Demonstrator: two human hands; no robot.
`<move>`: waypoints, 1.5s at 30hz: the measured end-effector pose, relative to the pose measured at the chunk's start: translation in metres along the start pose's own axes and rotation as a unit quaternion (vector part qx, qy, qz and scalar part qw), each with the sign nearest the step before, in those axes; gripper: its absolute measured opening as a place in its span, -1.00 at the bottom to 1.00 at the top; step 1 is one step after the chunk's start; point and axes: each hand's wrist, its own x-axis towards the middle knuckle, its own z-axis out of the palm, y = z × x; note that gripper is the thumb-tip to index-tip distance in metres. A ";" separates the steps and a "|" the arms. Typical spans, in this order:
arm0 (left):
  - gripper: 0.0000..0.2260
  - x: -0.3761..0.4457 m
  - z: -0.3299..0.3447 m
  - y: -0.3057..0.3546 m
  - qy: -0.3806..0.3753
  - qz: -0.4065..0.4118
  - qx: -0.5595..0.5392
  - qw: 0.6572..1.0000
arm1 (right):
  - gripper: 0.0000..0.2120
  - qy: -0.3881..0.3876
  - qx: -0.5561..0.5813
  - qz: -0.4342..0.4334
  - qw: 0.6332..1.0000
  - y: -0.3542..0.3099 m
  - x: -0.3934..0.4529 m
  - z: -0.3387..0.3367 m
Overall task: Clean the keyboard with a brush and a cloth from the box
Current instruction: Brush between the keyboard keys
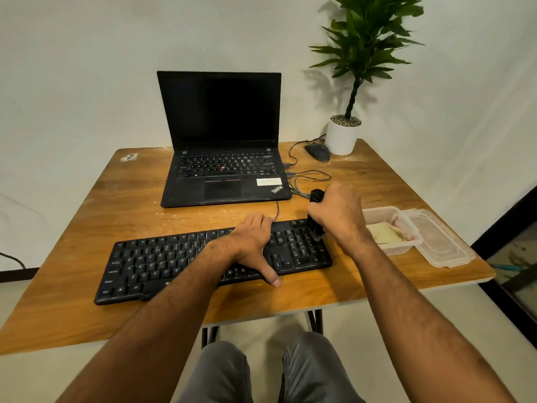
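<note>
I am brushing the right end of the keyboard (203,257), the black slab that lies across the near part of the wooden surface (87,216) in front of the laptop (223,158). My right hand (338,216) is curled round the black brush (316,212), gripping its handle upright so the bristles meet the number-pad keys, while my left hand (252,242) lies flat with straight fingers on the middle keys, thumb stretched over the front edge, pinning the board. To do this well, I think I should keep that flat hand pressing so the light plastic board does not skate on the smooth wood grain, and sweep the bristles along the gaps between key rows, flicking dust off toward the edge instead of pushing it deeper. The keys are matte, slightly dished caps with narrow channels between them, so short strokes should suit them. Just beside my right wrist sits the box (406,245), a clear, thin-walled plastic tub with rounded corners, its lid (447,251) lying next to it; inside is a pale folded cloth (385,232), soft-looking and creased, waiting for the wiping.
</note>
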 end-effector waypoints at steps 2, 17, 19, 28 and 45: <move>0.23 0.000 0.000 0.000 0.001 -0.001 0.000 1.000 | -0.82 0.005 0.019 0.006 1.000 -0.004 0.007 0.004; 0.19 -0.009 0.005 -0.002 0.045 0.028 0.008 0.999 | -0.64 -0.081 0.470 0.168 0.863 0.016 -0.009 0.003; 0.17 -0.013 0.006 -0.002 0.063 0.034 -0.021 0.997 | -0.59 -0.098 0.514 0.179 0.833 0.019 -0.011 0.002; -0.12 -0.034 -0.012 0.006 0.274 -0.010 -0.193 0.942 | -0.56 -0.165 0.618 0.160 0.752 0.010 -0.026 -0.002; -0.55 -0.056 -0.026 0.011 0.350 0.100 -0.163 0.917 | -0.47 -0.135 0.423 0.086 0.892 -0.020 -0.043 0.009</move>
